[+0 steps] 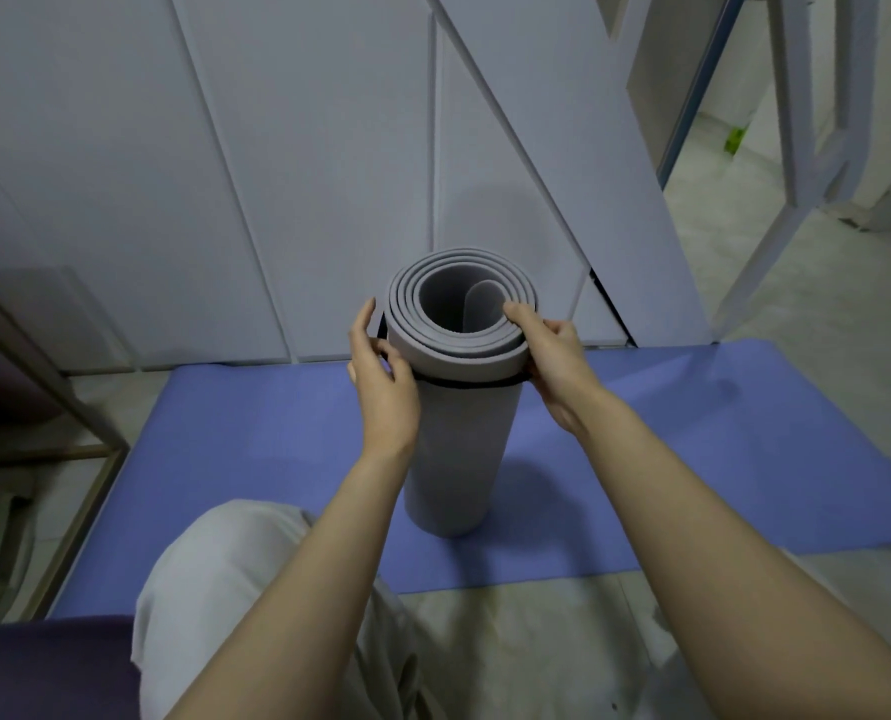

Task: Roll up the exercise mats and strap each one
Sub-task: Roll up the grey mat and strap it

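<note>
Because the blue mat (256, 449) lies unrolled across the floor from 9 to 3 o'clock, it serves as a soft base. The grey mat (459, 449) stands on end at its middle, straight ahead of the person at 12 o'clock. Standing it upright probably lets both hands work round the top while the roll's own weight steadies it.

It is a matte grey foam roll, wound in several loose layers round a wide hollow core, with the inner end curling at 2 o'clock inside. A thin black strap (464, 383) rings it just below the rim.

The right hand (555, 350), at 3 o'clock of the roll, pinches the rim, with its thumb over the top edge and its fingers below by the strap. The left hand (381, 387), at 9 o'clock, lies against the side where a bit of strap rises. Whether it pinches that strap I cannot tell.
</note>
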